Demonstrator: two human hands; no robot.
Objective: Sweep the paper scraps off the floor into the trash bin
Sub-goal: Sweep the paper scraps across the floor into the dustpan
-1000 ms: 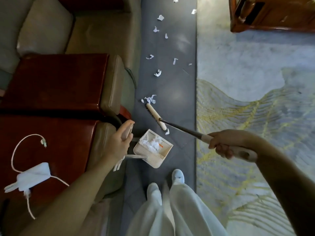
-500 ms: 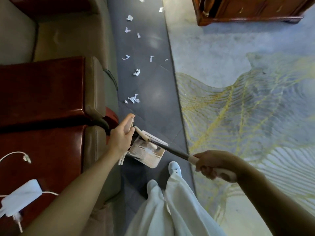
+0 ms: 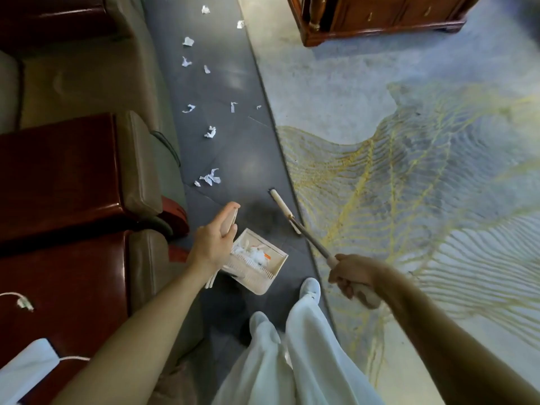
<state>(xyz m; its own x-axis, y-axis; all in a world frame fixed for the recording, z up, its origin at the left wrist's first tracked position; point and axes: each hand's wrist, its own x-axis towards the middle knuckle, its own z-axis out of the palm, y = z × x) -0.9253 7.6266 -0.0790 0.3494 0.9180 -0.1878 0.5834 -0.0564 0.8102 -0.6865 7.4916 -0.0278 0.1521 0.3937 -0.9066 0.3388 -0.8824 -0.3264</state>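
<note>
left hand (image 3: 211, 244) grips dustpan handle (image 3: 230, 220), right hand (image 3: 352, 274) grips broom (image 3: 308, 239) (scraps (image 3: 211, 178) lie farther ahead)

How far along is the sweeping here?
Done: some paper scraps lie in the dustpan. In hand: the left hand holds the dustpan's handle, the right hand grips the broom. Left: loose scraps dot the dark floor ahead, then emptying the dustpan.

The left hand (image 3: 214, 244) covers the dustpan's (image 3: 260, 283) handle and near corner, the right hand (image 3: 355, 276) hides part of the broom's (image 3: 281, 203) grip, and the picture's edges cut off the wooden cabinet (image 3: 380, 21) at top and the white charger (image 3: 26, 369) at bottom left.
</note>
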